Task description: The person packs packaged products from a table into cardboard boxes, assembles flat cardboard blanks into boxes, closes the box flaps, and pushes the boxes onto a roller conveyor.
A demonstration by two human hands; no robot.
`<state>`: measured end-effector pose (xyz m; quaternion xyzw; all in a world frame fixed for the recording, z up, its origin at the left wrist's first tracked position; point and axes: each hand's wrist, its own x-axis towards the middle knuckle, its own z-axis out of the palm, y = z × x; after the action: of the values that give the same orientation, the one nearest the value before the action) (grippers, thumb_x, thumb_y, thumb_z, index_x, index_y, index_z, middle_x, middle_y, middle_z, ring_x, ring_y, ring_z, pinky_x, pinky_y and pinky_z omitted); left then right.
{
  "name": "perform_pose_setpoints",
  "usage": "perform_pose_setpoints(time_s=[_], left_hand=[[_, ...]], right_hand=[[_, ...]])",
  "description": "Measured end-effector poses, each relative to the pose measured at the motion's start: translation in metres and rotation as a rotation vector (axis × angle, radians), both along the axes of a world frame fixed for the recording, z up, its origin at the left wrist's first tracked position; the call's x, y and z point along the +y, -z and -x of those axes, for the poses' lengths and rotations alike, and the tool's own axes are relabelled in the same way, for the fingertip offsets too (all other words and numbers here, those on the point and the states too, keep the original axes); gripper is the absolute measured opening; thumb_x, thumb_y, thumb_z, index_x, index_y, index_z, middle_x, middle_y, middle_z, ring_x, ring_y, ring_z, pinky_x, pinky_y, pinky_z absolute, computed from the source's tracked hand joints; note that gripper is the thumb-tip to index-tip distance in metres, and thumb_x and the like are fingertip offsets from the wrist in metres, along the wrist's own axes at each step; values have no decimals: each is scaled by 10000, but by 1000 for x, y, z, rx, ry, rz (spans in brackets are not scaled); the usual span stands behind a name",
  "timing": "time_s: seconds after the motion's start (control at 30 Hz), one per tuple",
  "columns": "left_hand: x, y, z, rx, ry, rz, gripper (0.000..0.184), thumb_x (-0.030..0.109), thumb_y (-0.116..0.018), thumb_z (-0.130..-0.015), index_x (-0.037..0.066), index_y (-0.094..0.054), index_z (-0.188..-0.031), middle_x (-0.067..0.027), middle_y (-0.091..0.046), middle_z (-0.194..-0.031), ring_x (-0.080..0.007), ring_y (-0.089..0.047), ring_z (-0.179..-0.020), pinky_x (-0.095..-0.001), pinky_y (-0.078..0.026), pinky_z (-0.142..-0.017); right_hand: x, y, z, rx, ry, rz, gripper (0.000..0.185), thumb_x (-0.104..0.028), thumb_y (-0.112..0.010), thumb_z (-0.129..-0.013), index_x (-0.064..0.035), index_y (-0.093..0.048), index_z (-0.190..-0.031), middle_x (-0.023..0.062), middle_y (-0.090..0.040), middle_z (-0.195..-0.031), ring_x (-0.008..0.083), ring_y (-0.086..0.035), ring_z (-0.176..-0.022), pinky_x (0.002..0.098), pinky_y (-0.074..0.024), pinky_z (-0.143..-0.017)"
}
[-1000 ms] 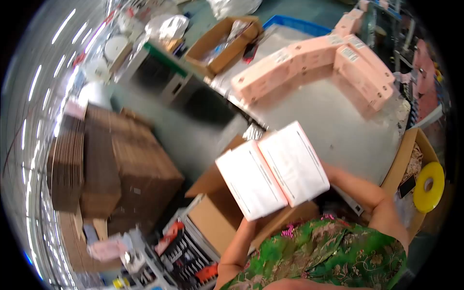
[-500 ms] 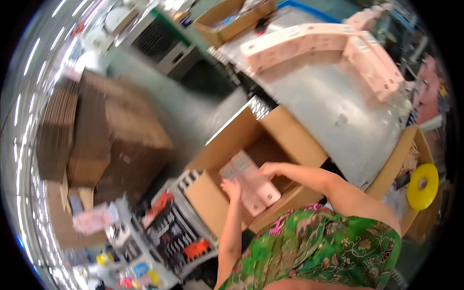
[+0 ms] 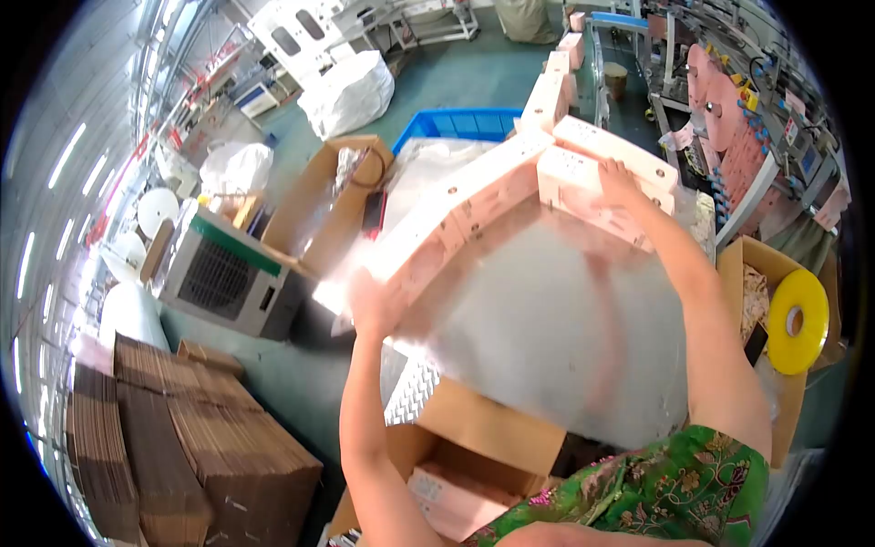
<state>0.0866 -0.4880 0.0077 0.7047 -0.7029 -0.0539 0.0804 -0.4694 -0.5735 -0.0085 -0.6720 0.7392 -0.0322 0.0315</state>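
Observation:
Pink packs (image 3: 497, 187) stand in a bent row on the metal table (image 3: 538, 310). At the row's left end, my left hand (image 3: 367, 296) touches or nearly touches the end pack; motion and glare smear its fingers. My right hand (image 3: 620, 182) rests on the top edge of the front pack (image 3: 583, 187) at the right, its fingers apart. Another pink pack lies close behind that one. Below the table, an open carton (image 3: 492, 424) holds pink packs (image 3: 456, 497), partly hidden by my left arm and the flaps.
Stacked flat cardboard (image 3: 237, 447) stands at the lower left. A grey-green cooler (image 3: 223, 278) and an open box (image 3: 319, 201) are beyond the table's left side. A blue tray (image 3: 456, 123) sits behind the row. At right, a box (image 3: 788, 410) bears a yellow tape roll (image 3: 797, 321).
Both hands have left the carton, where they held pink packs, and moved up to the row on the table. Pink packs now lie in the carton. The view has tilted up.

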Motion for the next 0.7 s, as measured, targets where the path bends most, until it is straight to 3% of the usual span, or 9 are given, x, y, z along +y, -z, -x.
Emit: perform_pose_setpoints(time_s=[0.1, 0.17, 0.2, 0.27, 0.37, 0.5, 0.57, 0.67, 0.7], left_hand=[[-57, 19, -6, -233, -59, -85, 1316, 506, -843, -574, -52, -100, -1505, -338, -243, -1506, -458, -220, -1424, -516, -192, -1164], [-83, 6, -6, -141, -34, -271, 1310, 494, -850, -539, -51, -142, -1497, -356, -322, -1455, -457, -362, -1355, -476, -312, -1122], [-86, 0, -6, -197, 5, -274, 1220, 484, -846, -547, -99, -246, -1434, -354, -485, -1322, -444, -535, -1204, -430, -429, -1030], [-80, -1, 8, -115, 76, -419, 1135, 512, -849, -564, -131, -328, -1341, -311, -569, -1223, -412, -587, -1130, -426, -468, -974], [-14, -1, 46, 29, 26, -434, 1069, 603, -809, -615, -160, -404, -1245, -276, -646, -1110, -386, -647, -1023, -406, -501, -913], [87, -9, 116, 409, 13, -540, 900, 543, -704, -801, -132, -383, -1304, -229, -653, -1101, -347, -642, -1047, -385, -507, -894], [96, 43, 124, 1141, 370, -368, 775, 380, -680, -880, -63, -309, -1396, -195, -612, -1180, -288, -634, -1052, -377, -516, -884], [137, 63, 151, 1604, -269, -641, 713, 210, -667, -897, 3, -256, -1441, -170, -528, -1295, -246, -592, -1100, -360, -511, -897], [149, 67, 156, 1704, -258, -538, 723, 192, -670, -891, 8, -244, -1446, -168, -503, -1320, -249, -575, -1123, -355, -504, -908]], right_hand=[[13, 33, 27, 92, -133, 119, 1190, -339, -866, -549, 16, -223, -1484, 251, -393, -1412, 448, -374, -1312, 507, -359, -1066], [26, 11, 28, 128, -142, 54, 1226, -335, -865, -548, 16, -174, -1498, 272, -449, -1356, 441, -419, -1287, 484, -375, -1060], [30, -4, 27, 16, -98, -40, 1231, -331, -865, -545, 18, -170, -1499, 283, -475, -1325, 440, -450, -1259, 468, -383, -1057], [40, -28, 19, -221, -34, -239, 1241, -324, -866, -538, 22, -162, -1500, 307, -527, -1264, 438, -512, -1201, 435, -397, -1052], [83, -13, -7, -450, -133, -40, 1230, -354, -861, -578, 40, -148, -1498, 331, -564, -1216, 424, -577, -1127, 392, -431, -1019], [143, -11, -67, -813, -152, -273, 1196, -462, -820, -665, 59, -138, -1498, 330, -528, -1290, 399, -563, -1172, 381, -431, -1012], [151, 0, -89, -938, -77, -534, 1240, -567, -783, -689, 80, -105, -1501, 326, -526, -1298, 391, -543, -1208, 394, -417, -1025], [159, 51, -123, -1222, -193, -705, 1127, -481, -809, -708, 55, -204, -1494, 233, -525, -1346, 311, -532, -1230, 351, -414, -1041], [164, 50, -138, -1349, -208, -770, 1100, -452, -818, -711, 45, -224, -1492, 212, -521, -1358, 298, -526, -1236, 346, -414, -1044]])
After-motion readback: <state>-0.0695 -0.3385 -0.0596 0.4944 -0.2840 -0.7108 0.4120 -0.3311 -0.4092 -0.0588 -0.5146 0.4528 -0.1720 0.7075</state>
